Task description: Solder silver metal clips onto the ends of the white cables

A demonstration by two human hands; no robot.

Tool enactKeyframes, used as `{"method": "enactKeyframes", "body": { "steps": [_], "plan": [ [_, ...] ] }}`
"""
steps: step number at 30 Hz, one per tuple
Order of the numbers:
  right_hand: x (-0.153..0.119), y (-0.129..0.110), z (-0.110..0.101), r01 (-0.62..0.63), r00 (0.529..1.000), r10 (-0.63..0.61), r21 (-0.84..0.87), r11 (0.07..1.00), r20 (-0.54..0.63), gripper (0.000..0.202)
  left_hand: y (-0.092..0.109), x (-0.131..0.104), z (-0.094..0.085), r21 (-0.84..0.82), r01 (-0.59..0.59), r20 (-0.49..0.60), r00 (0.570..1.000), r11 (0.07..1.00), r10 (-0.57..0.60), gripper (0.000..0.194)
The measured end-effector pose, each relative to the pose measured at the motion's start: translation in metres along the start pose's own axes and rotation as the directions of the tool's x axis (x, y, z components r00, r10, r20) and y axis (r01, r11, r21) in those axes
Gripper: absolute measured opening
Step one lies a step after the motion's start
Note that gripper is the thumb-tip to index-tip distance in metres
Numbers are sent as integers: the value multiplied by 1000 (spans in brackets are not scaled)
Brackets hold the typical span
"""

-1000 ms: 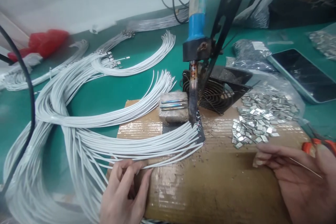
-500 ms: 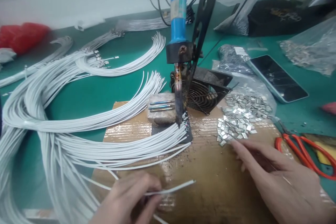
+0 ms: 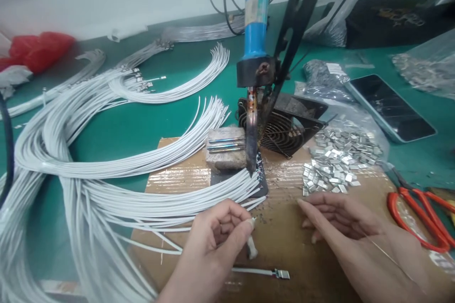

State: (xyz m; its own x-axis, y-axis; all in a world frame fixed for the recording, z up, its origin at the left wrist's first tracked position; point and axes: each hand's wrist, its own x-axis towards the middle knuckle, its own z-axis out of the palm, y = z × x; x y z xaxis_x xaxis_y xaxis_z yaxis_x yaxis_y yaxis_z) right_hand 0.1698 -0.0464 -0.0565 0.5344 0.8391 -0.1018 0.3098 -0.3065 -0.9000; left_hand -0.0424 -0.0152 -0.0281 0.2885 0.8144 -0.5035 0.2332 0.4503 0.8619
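My left hand (image 3: pixel 220 241) pinches a white cable (image 3: pixel 253 221) between thumb and forefinger; only its short tip shows past the fingers. Just below hangs a short whitish piece (image 3: pixel 252 249) that I cannot identify. Beneath this hand, a white cable with a metal plug (image 3: pixel 282 273) lies on the cardboard. My right hand (image 3: pixel 348 232) is in front of a pile of small metal connector shells (image 3: pixel 330 170), thumb and forefinger together; what they hold, if anything, is hidden. A thin wire (image 3: pixel 387 255) crosses this hand. Above, a soldering iron (image 3: pixel 252 137) points down at a cable bundle (image 3: pixel 199 199).
Cardboard (image 3: pixel 284 227) covers part of the green table. A sponge-like block (image 3: pixel 225 156) and a black fan (image 3: pixel 280 128) stand by the iron. At right are red-handled scissors (image 3: pixel 423 218) and a phone (image 3: pixel 391 108). More white cables (image 3: pixel 117 170) spread across the left.
My left hand has risen rightward with the cable, and the plugged cable now shows below it. My right hand has drawn back slightly from the metal shells. The view has shifted a little.
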Motion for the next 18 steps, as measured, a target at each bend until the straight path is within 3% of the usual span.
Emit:
{"method": "enactKeyframes", "body": {
  "steps": [5, 9, 12, 18],
  "plan": [
    [-17, -12, 21, 1, 992, -19, 139, 990, 125, 21, 2, 0, -5, -64, -32, -14, 999, 997, 31, 29],
    [-25, -21, 34, -48, 972, -8, 231, 972, 233, 21, 1, 0, -8, -121, -50, -5, 999, 991, 50, 31],
    [-27, -24, 37, -106, 945, 15, 265, 958, 326, 19, 4, -2, -7, -146, -40, -34, 999, 989, 35, 27],
    [-24, -28, 34, -90, 889, -65, 312, 946, 453, 16, 5, -5, -5, -183, -12, -86, 996, 983, -4, 29]
  ]
}}
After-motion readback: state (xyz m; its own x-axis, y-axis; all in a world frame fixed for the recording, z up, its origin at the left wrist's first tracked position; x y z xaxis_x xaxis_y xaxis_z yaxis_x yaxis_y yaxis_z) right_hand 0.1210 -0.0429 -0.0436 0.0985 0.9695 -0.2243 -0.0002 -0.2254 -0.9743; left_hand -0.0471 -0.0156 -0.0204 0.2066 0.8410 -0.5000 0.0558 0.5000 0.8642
